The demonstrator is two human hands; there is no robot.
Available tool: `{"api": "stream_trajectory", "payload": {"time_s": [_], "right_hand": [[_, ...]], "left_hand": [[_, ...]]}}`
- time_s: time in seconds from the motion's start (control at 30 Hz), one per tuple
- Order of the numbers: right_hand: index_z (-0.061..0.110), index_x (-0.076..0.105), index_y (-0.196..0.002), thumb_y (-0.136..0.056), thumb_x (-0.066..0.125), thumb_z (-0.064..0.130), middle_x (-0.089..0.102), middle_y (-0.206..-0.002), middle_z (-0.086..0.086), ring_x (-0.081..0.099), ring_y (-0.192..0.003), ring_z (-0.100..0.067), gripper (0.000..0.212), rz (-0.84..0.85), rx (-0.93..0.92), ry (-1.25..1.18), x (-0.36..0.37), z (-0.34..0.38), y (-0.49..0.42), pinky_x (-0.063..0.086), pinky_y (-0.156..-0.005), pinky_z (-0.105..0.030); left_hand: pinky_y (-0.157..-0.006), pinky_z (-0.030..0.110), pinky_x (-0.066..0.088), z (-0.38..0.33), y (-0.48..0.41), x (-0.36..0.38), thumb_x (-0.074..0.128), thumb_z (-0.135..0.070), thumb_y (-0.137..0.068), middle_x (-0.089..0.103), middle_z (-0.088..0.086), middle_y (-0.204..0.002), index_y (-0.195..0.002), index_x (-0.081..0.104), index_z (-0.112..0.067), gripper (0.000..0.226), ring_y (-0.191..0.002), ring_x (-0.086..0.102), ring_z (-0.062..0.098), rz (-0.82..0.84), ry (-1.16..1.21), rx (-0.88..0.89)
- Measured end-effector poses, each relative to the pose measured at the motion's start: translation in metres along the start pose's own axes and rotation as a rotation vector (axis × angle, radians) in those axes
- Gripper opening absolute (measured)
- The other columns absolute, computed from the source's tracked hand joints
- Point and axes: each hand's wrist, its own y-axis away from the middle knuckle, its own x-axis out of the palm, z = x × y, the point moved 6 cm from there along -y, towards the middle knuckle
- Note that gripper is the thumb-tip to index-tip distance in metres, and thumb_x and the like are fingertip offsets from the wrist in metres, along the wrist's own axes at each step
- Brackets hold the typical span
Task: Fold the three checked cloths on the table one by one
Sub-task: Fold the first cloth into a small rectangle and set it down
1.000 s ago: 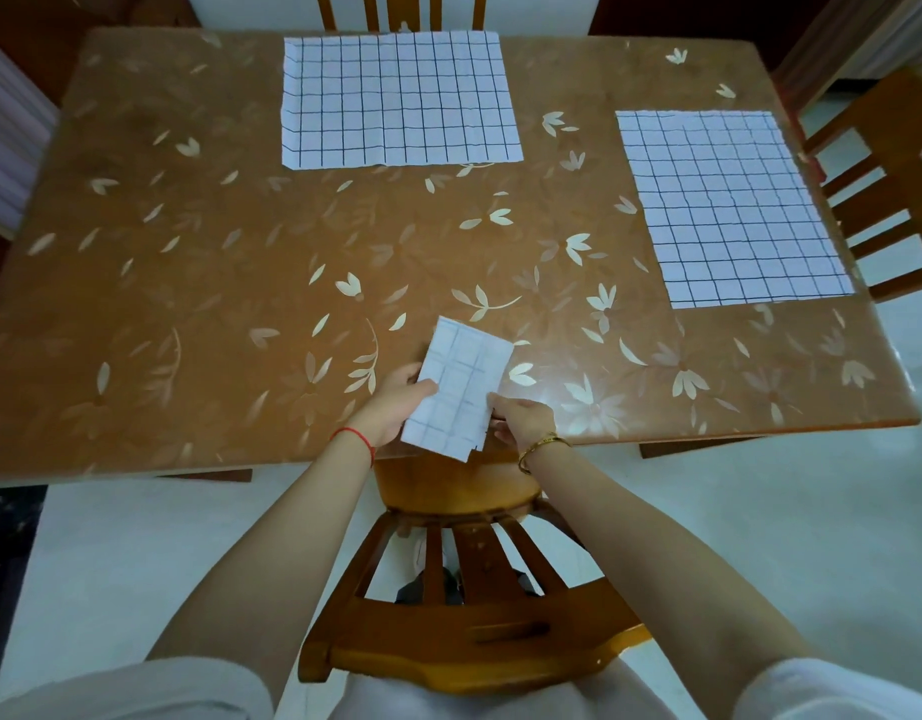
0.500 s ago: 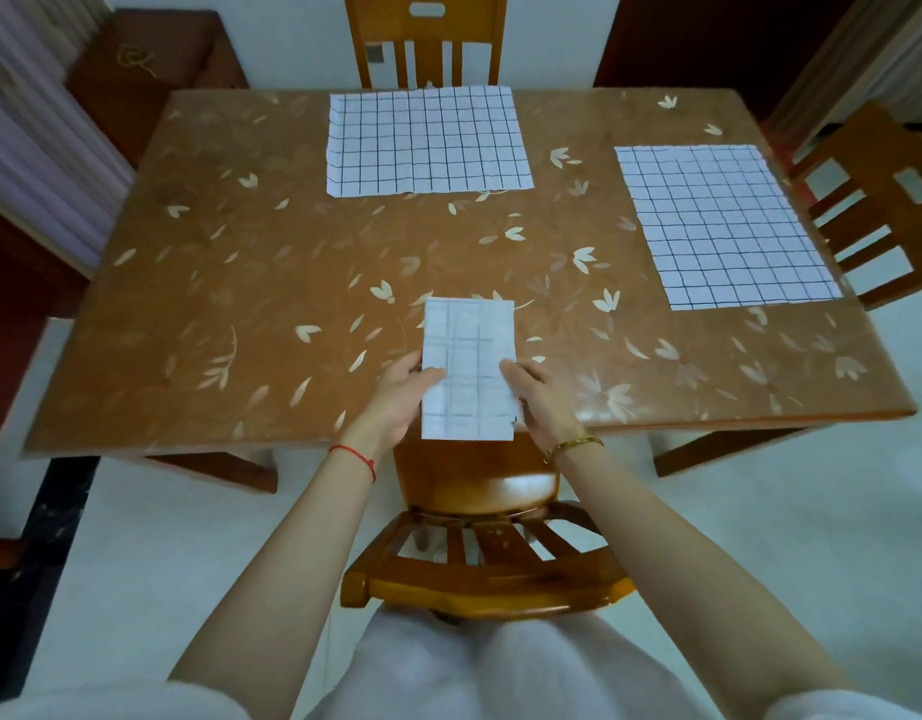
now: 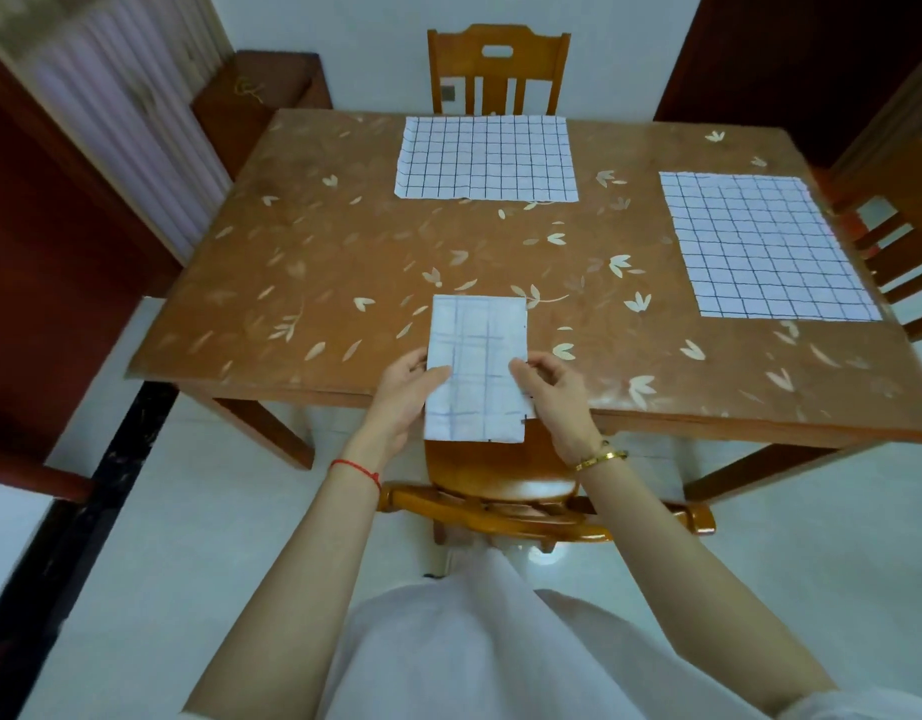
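A folded checked cloth point(image 3: 479, 356), a small pale rectangle, hangs over the near edge of the brown leaf-patterned table point(image 3: 344, 262). My left hand point(image 3: 406, 392) grips its left side with the thumb on top. My right hand point(image 3: 552, 387) pinches its right side. Two other checked cloths lie spread flat: one point(image 3: 487, 158) at the far middle of the table, one point(image 3: 760, 246) at the right.
A wooden chair point(image 3: 500, 491) stands tucked under the near edge, right below the folded cloth. Another chair point(image 3: 497, 70) is at the far side and a third point(image 3: 895, 241) at the right. A dark cabinet point(image 3: 256, 101) is at the back left.
The folded cloth has been turned from a tilt to square with the table edge, and both hands still hold its sides. The camera has drawn back and up.
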Motion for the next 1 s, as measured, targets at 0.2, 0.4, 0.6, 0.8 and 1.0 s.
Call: {"api": "stream_trajectory", "payload": {"time_s": [0.2,0.4,0.6,0.8,1.0], "right_hand": [[0.001,0.065,-0.103,-0.095,0.062,0.02,0.065,-0.078,-0.002,0.06,-0.067,-0.003,0.021,0.08,-0.041,-0.001,-0.002,0.005,0.054,0.048,-0.06,-0.019],[0.007,0.067,-0.105,-0.094,0.063,0.022,0.07,-0.1,-0.016,0.067,-0.087,-0.021,0.02,0.204,-0.059,0.008,0.005,0.003,0.102,0.056,-0.076,-0.032],[0.005,0.066,-0.107,-0.095,0.061,0.019,0.071,-0.093,-0.006,0.066,-0.077,-0.011,0.019,0.366,-0.054,0.023,0.05,0.004,0.144,0.05,-0.061,-0.021],[0.002,0.065,-0.105,-0.095,0.06,0.015,0.07,-0.095,-0.012,0.066,-0.077,-0.014,0.017,0.486,-0.021,0.042,0.113,0.002,0.173,0.051,-0.059,-0.024],[0.005,0.066,-0.107,-0.094,0.062,0.018,0.072,-0.099,-0.013,0.067,-0.08,-0.019,0.018,0.564,-0.023,0.056,0.195,0.001,0.182,0.051,-0.062,-0.029]], "left_hand": [[-0.081,0.036,0.058,0.024,0.059,-0.005,0.062,-0.012,-0.094,0.069,0.007,-0.119,-0.12,0.063,-0.013,0.026,-0.101,0.069,0.021,-0.115,0.042,0.042],[-0.079,0.034,0.057,0.047,0.127,-0.011,0.06,-0.009,-0.095,0.072,0.001,-0.107,-0.118,0.062,-0.015,0.024,-0.093,0.069,0.017,-0.219,0.146,0.077],[-0.066,0.024,0.055,0.067,0.19,-0.051,0.059,-0.008,-0.095,0.072,-0.003,-0.101,-0.12,0.064,-0.012,0.026,-0.086,0.069,0.009,-0.365,0.185,0.094],[-0.078,0.034,0.055,0.088,0.234,-0.108,0.06,-0.01,-0.094,0.072,0.0,-0.104,-0.105,0.068,-0.021,0.018,-0.09,0.068,0.016,-0.51,0.245,0.092],[-0.065,0.02,0.056,0.094,0.257,-0.182,0.059,-0.009,-0.095,0.071,-0.002,-0.101,-0.119,0.065,-0.014,0.025,-0.079,0.068,0.007,-0.601,0.285,0.095]]}}
